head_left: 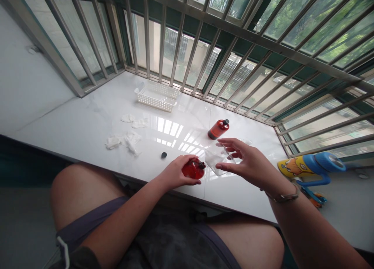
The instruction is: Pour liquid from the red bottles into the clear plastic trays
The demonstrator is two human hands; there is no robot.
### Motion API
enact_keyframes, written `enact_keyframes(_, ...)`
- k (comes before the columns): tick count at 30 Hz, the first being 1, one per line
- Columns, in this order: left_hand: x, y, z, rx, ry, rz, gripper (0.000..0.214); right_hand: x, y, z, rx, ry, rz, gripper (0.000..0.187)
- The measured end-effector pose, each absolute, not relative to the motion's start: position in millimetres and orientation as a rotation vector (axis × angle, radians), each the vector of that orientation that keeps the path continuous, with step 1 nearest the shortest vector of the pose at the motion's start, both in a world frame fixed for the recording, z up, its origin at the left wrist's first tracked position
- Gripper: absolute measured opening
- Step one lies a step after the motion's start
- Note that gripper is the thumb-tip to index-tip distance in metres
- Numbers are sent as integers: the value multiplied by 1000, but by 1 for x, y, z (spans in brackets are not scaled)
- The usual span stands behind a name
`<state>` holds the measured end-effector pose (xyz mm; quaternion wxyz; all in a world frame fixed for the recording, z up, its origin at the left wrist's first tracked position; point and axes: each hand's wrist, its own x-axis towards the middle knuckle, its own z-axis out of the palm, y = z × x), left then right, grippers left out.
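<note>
My left hand (177, 171) is wrapped round a small red bottle (193, 169) lying tipped on the white sill, its open neck pointing right. Its black cap (164, 155) lies loose on the sill just to the left. My right hand (244, 162) hovers to the right with fingers spread, fingertips at a small clear plastic piece (215, 160) in front of the bottle's neck. A second red bottle (218, 129) with a black cap lies on its side farther back.
A white slotted basket (157, 95) stands at the back by the window bars. Crumpled white wipes (125, 138) lie at the left. A yellow-and-blue children's flask (311, 165) lies at the right edge. My bare knees are below the sill's front edge.
</note>
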<state>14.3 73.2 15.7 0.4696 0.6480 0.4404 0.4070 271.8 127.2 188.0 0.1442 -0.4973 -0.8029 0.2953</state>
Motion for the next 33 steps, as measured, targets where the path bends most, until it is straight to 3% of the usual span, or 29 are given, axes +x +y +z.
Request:
enact_keyframes(22,15,73,14,1594,1073,1012,89,270,127,182,-1407,-2298,895,77)
enact_keyframes(33,15,72,20,1626,1093,983,89,294,115,117,-1325,-1693,1395,76)
